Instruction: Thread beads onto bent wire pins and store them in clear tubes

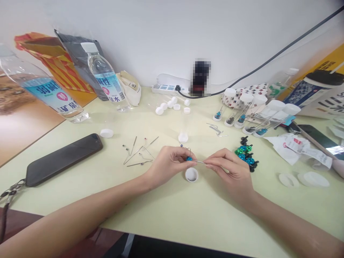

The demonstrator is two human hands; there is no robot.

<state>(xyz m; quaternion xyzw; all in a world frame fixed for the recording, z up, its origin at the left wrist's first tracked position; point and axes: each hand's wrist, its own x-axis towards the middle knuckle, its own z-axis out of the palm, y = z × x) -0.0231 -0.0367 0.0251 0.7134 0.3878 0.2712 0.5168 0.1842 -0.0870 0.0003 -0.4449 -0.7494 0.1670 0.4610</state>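
Between the thumb and fingers of my left hand (172,159) is a small blue fitting (189,158) with a thin bent wire rising from it. My right hand (232,173) pinches a slim metal rod (200,162), whose far end meets the fitting at my left fingertips. Just below sits a white cap (191,180) with tiny dark bits inside. Several bent metal rods (133,156) lie left of my left hand. Beyond my right hand is a pile of blue, green and black fittings (243,153).
A black phone (64,159) and two water bottles (109,84) are at left. White caps (163,106) lie near the power strip (168,88). Clear tubes with white lids (246,98) stand back right, near short metal pins (215,129) and crumpled paper (291,148).
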